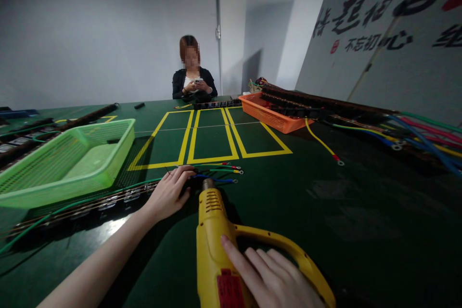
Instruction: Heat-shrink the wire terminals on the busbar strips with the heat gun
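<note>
My right hand is wrapped round the handle of a yellow heat gun, index finger lying along its body. The gun's metal nozzle points at the end of a long black wire harness lying across the green table. My left hand rests on that harness end, fingers curved over it just left of the nozzle. Short green, red and blue wires with ring terminals fan out to the right of my left hand.
A green plastic basket stands at the left. An orange basket and more harnesses with coloured wires lie at the right. Yellow taped rectangles mark the table's middle. A seated person at the far end holds a phone.
</note>
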